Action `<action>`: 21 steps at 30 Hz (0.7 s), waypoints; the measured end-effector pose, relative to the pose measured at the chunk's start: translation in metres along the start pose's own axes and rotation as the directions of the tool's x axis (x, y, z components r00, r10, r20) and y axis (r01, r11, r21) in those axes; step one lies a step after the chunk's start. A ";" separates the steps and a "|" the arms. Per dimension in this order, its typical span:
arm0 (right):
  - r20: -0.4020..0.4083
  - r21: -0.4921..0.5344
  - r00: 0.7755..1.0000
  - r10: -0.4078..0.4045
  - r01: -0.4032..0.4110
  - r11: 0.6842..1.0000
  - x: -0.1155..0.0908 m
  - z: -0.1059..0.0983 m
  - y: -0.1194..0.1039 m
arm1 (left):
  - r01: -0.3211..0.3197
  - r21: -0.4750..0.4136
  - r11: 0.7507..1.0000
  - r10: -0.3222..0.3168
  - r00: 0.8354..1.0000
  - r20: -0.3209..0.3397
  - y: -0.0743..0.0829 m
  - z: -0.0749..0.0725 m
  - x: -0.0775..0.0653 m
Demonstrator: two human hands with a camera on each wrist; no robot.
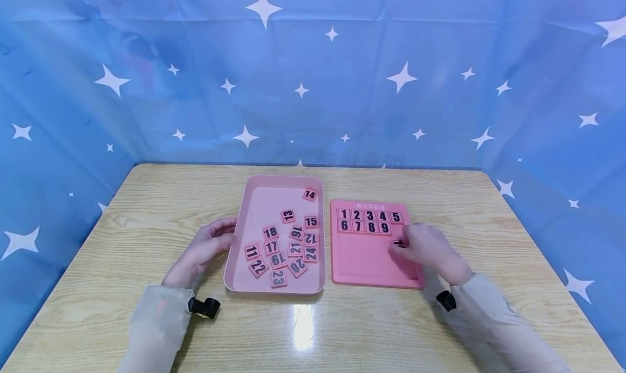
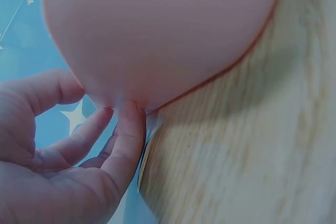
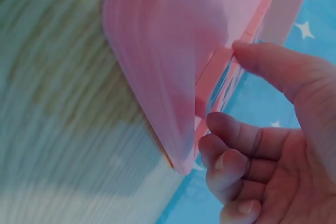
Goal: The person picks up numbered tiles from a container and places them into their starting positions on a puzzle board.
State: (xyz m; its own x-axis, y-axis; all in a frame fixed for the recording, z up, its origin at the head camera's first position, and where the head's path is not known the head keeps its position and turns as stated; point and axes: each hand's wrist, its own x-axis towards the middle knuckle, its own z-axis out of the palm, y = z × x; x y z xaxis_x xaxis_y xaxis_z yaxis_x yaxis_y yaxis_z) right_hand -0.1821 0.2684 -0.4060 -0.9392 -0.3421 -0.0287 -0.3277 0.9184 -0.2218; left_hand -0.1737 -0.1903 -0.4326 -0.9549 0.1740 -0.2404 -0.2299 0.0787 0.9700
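Observation:
My right hand [image 1: 430,250] pinches a pink number tile [image 1: 398,243] between thumb and forefinger, over the right part of a pink puzzle board [image 1: 367,261]. Part of the tile's number is covered by the fingers; a 1 shows. Two rows of tiles, starting with the 1 tile [image 1: 344,215] and running to the 9 tile [image 1: 385,228], lie along the board's top. On the left, my left hand [image 1: 207,248] rests its fingertips against the outer wall of a pink tray [image 1: 235,280]. In the left wrist view those fingers [image 2: 128,140] look relaxed against the tray's side.
Several loose tiles lie in the tray at various angles, among them the 14 tile [image 1: 310,194] in the far corner and the 23 tile [image 1: 279,278] near the front. Tray and board stand side by side on a wood-grain table [image 1: 181,196]. Behind hangs a blue starry curtain [image 1: 342,117].

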 end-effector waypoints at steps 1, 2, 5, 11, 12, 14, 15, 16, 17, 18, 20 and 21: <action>0.004 0.001 1.000 0.003 -0.003 1.000 0.000 0.000 0.000 | 0.000 0.000 1.000 0.000 1.000 0.001 0.000 0.000 0.000; 0.008 0.004 1.000 0.005 -0.005 1.000 0.000 -0.001 0.000 | -0.001 0.000 1.000 0.001 1.000 0.001 -0.001 0.000 0.001; 0.020 0.017 1.000 0.015 -0.015 1.000 0.000 -0.002 -0.001 | -0.002 -0.001 1.000 0.002 1.000 -0.004 -0.003 0.000 0.001; 0.036 0.008 0.999 0.041 -0.041 0.999 0.000 -0.004 -0.004 | -0.004 -0.004 1.000 0.004 1.000 -0.008 -0.005 -0.001 0.002; 0.037 0.007 0.998 0.050 -0.050 0.999 0.000 -0.004 -0.004 | -0.003 -0.003 1.000 0.003 1.000 -0.009 -0.005 -0.001 0.002; 0.041 0.009 0.997 0.071 -0.071 0.997 -0.001 -0.004 -0.005 | -0.001 -0.005 1.000 0.001 1.000 -0.011 -0.005 -0.001 0.002; 0.040 0.011 0.996 0.078 -0.079 0.997 -0.001 -0.003 -0.005 | 0.000 -0.005 1.000 0.000 1.000 -0.012 -0.005 -0.001 0.002; 0.042 0.014 0.996 0.085 -0.085 0.996 -0.002 -0.003 -0.006 | 0.001 -0.005 1.000 -0.001 1.000 -0.013 -0.005 -0.001 0.002; 0.044 0.016 0.995 0.089 -0.090 0.996 -0.002 -0.004 -0.006 | 0.000 -0.002 1.000 0.000 1.000 -0.011 -0.005 -0.001 0.002; 0.046 0.019 0.995 0.091 -0.092 0.996 -0.002 -0.004 -0.007 | 0.001 -0.002 1.000 -0.001 1.000 -0.011 -0.005 -0.001 0.003; 0.050 0.023 0.994 0.093 -0.094 0.995 -0.002 -0.004 -0.007 | 0.001 -0.004 1.000 -0.001 1.000 -0.010 -0.005 -0.001 0.002; 0.051 0.028 0.994 0.092 -0.094 0.995 -0.002 -0.004 -0.008 | 0.002 -0.006 1.000 -0.002 1.000 -0.009 -0.005 -0.001 0.003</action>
State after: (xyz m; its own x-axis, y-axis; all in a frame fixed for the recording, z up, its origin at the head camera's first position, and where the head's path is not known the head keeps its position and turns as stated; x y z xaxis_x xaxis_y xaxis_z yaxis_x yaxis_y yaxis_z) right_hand -0.1777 0.2631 -0.4002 -0.9590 -0.2654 -0.0990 -0.2349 0.9405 -0.2456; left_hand -0.1752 -0.1909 -0.4376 -0.9560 0.1652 -0.2422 -0.2330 0.0734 0.9697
